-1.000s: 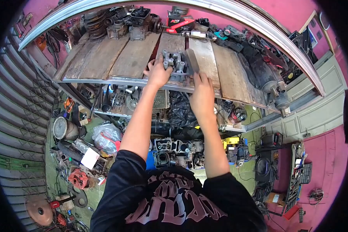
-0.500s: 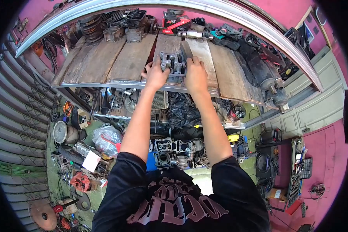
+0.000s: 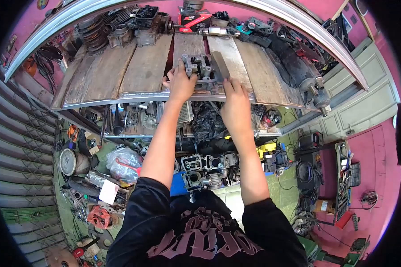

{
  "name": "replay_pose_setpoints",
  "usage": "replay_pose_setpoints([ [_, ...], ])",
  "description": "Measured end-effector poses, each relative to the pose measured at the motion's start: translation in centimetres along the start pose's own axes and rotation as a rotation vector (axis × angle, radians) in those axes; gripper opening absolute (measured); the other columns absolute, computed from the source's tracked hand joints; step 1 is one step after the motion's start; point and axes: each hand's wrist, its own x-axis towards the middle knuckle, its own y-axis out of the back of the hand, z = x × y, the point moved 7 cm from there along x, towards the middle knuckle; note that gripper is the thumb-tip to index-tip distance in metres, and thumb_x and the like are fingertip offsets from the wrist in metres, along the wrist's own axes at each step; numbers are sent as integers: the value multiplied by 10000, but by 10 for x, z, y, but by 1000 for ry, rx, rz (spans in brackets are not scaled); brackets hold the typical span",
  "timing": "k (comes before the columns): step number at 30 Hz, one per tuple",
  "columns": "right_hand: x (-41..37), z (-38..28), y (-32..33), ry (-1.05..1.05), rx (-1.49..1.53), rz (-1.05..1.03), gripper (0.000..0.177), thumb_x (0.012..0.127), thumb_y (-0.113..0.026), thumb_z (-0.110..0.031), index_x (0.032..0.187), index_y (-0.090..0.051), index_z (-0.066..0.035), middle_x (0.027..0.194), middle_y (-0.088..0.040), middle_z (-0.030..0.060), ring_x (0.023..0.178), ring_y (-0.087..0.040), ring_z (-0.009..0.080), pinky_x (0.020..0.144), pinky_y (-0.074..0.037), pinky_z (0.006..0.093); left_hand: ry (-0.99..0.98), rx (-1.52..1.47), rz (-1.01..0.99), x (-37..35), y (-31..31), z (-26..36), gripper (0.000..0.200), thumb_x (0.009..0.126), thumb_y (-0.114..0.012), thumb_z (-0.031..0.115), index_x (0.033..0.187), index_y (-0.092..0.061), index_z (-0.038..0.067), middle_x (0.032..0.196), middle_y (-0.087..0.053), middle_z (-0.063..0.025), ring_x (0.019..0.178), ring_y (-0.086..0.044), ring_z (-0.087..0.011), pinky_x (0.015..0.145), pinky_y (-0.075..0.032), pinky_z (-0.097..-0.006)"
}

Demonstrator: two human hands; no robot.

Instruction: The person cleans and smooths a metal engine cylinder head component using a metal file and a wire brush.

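Head view, left hand [image 3: 181, 86] gripping casting [image 3: 203, 71], right hand [image 3: 236, 103] pinching bar [image 3: 220, 66], box [image 3: 195, 21] lettering blurred

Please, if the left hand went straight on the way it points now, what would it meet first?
Most likely the grey metal part; the left hand seems to touch its left side, though depth is hard to judge.

Bright, fairly even light leaves whitish glare on the pale board [image 3: 228, 51] and floor [image 3: 232, 203]. Wide-lens distortion bows the metal rail [image 3: 327, 41]; corners fall black.
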Motion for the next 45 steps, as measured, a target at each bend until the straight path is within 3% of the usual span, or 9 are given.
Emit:
replay_pose_setpoints([
  [3, 47, 8, -30, -29, 75, -81, 460, 797, -612, 100, 1252, -665, 60, 1283, -629, 232, 1110, -643, 432, 968, -549, 492, 2, -15, -16, 1, 0, -2, 916, 890, -685, 384, 1628, -316, -13, 1502, -551, -183, 1433, -399, -384, 1151, -179, -689],
  [6, 64, 10, -46, -10, 139, 52, 403, 820, -599, 96, 1217, -668, 89, 1196, -645, 233, 1062, -649, 443, 926, -562, 494, 2, -14, -38, 2, -1, -2, 926, 887, -688, 384, 1631, -307, -13, 1508, -545, -183, 1437, -395, -386, 1155, -178, -690],
  [16, -24, -18, 10, -41, 61, 52, 469, 801, -597, 129, 1264, -655, 93, 1319, -629, 242, 1121, -637, 433, 999, -526, 503, 8, -9, -42, 2, -4, -3, 958, 876, -696, 396, 1641, -280, -2, 1501, -544, -202, 1420, -411, -394, 1152, -180, -687],
  [18, -12, -15, 4, -50, 65, 49, 448, 801, -601, 122, 1244, -662, 86, 1308, -633, 240, 1115, -640, 433, 993, -528, 504, 8, -13, -21, 1, -3, -2, 874, 904, -642, 370, 1631, -320, 6, 1523, -547, -185, 1398, -435, -368, 1164, -168, -642],
  [23, 47, 3, -37, -79, 49, 15, 311, 820, -624, 77, 1126, -680, 58, 1187, -650, 209, 1084, -652, 420, 951, -537, 508, -23, -35, -42, 4, -9, -8, 933, 884, -669, 401, 1634, -293, -4, 1494, -549, -202, 1417, -414, -393, 1149, -184, -681],
  [27, 36, 1, -24, -119, 76, -3, 318, 827, -614, 74, 1137, -680, 53, 1182, -646, 204, 1084, -650, 420, 969, -527, 518, -18, -50, -26, 4, -7, -6, 920, 884, -661, 399, 1627, -306, -10, 1488, -549, -204, 1416, -409, -397, 1150, -180, -683],
  [32, -25, -22, 11, -1, -62, 106, 337, 806, -609, 97, 1133, -674, 47, 1192, -640, 207, 1083, -653, 408, 994, -507, 526, -26, -45, -2, 3, -7, -6, 914, 889, -650, 405, 1627, -306, -10, 1492, -544, -206, 1416, -402, -401, 1152, -175, -687],
  [41, 41, 6, -35, -89, 3, -19, 351, 806, -650, 66, 1155, -680, 34, 1209, -650, 182, 1078, -661, 397, 976, -511, 523, -7, -59, -22, 3, -6, -5, 932, 885, -653, 406, 1638, -289, -5, 1527, -514, -212, 1430, -388, -409, 1159, -167, -688],
  [45, 16, -3, -14, -115, 92, -12, 395, 795, -645, 76, 1186, -682, 35, 1216, -660, 179, 1094, -659, 404, 1026, -497, 524, -3, -82, -15, 4, -5, -5, 935, 881, -666, 396, 1638, -290, -4, 1546, -499, -210, 1430, -387, -413, 1162, -167, -690],
])
